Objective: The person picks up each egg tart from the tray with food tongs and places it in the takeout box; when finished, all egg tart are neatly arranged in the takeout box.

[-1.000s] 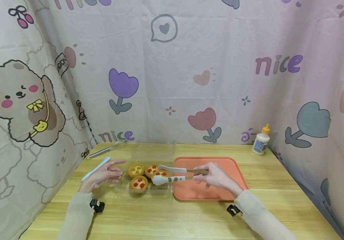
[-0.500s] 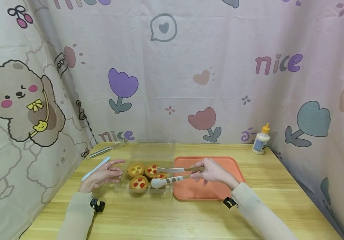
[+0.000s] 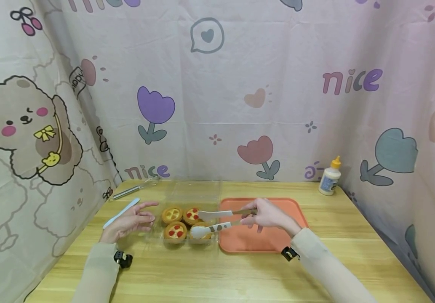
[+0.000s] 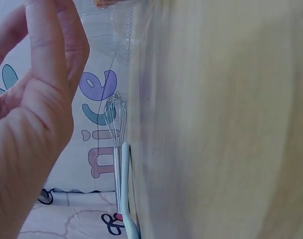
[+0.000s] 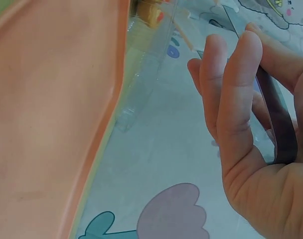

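Note:
My right hand (image 3: 268, 215) grips a pair of tongs (image 3: 217, 215) with white tips and brown handles. Apart from each other, the tips reach into a clear plastic box (image 3: 206, 193) with its lid raised at the back. Several small pizza-like tarts sit inside. The near tip covers part of the front-right tart (image 3: 206, 236); the far tip overlaps the edge of the back-right tart (image 3: 191, 213). At the box's left side my left hand (image 3: 130, 223) has loosely bent fingers around nothing visible; whether they touch the clear wall I cannot tell.
An orange tray (image 3: 266, 244) lies right of the box, under my right hand. Behind my left hand are a pale blue spatula-like tool (image 3: 120, 213) and a whisk (image 3: 134, 189). A glue bottle (image 3: 329, 179) with a yellow cap stands at the back right.
The right hand and tongs have shifted slightly left. The tart between the tips has dropped into the front-right part of the box. My left hand stays in place.

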The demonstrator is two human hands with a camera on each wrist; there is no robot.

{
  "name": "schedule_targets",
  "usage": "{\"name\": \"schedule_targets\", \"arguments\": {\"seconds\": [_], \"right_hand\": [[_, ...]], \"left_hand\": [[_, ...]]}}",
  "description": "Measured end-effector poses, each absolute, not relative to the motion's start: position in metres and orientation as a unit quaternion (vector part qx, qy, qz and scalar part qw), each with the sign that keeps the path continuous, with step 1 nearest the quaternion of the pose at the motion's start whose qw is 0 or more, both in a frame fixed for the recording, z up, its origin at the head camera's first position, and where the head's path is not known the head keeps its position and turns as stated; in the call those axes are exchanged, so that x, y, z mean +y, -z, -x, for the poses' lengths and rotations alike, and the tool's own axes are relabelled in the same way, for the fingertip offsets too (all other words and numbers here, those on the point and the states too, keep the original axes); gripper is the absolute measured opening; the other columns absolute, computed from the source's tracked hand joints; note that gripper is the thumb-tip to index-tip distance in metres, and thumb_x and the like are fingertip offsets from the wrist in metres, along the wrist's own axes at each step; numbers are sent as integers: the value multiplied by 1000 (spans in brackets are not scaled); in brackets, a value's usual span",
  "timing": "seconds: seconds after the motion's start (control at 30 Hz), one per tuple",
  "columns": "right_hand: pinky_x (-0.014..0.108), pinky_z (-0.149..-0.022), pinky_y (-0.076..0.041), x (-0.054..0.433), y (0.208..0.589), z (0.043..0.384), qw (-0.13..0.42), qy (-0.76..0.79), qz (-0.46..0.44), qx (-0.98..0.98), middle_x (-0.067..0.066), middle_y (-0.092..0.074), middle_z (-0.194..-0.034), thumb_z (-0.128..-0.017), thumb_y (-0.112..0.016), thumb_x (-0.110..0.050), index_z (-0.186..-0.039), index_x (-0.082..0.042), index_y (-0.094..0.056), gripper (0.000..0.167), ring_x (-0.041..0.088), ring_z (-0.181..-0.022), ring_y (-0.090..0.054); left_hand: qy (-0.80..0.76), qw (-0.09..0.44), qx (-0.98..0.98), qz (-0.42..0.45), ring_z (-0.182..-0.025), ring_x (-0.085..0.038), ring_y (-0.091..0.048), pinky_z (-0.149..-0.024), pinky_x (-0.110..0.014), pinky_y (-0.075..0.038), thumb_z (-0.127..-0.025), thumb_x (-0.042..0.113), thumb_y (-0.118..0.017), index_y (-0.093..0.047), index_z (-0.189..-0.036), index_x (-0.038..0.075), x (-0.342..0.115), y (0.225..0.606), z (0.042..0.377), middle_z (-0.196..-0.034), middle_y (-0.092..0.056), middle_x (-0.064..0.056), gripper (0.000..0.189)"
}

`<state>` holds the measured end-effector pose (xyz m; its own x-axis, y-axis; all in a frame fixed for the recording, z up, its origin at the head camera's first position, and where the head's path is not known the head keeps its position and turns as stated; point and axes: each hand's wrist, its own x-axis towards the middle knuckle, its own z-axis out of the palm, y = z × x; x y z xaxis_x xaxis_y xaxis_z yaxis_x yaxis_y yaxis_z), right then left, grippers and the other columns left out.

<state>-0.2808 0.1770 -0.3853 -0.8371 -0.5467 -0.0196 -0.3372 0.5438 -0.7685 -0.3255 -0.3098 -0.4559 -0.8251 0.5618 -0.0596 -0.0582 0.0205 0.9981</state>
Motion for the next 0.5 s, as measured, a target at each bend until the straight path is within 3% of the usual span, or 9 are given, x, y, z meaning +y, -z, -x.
{"name": "schedule_targets", "arguments": {"seconds": [0.27,0.33,0.5], "right_hand": [[45,-55,-60,187,393,282,132,431,246,858,15,-73,-87,-89,-73,-26,-118,-12,-71,33,18,-68,-68],[48,-58,-60,190,395,281,133,440,244,854,20,-72,-88,-89,-73,-27,-120,-12,-70,35,23,-69,-68],[56,-62,-59,197,401,279,134,453,243,847,13,-73,-106,-88,-73,-32,-121,-17,-70,36,40,-76,-69]], "left_hand": [[-675,230,677,-185,-91,-14,-68,-83,-35,-60,-99,0,-52,-11,-154,-1,-311,456,326,-98,-69,-3,69],[-676,229,674,-190,-91,-14,-68,-83,-35,-61,-99,0,-52,-12,-154,-1,-311,456,326,-98,-69,-3,68],[-676,230,674,-191,-91,-15,-68,-83,-35,-61,-99,1,-53,-13,-155,0,-312,458,327,-99,-69,-4,69]]}}
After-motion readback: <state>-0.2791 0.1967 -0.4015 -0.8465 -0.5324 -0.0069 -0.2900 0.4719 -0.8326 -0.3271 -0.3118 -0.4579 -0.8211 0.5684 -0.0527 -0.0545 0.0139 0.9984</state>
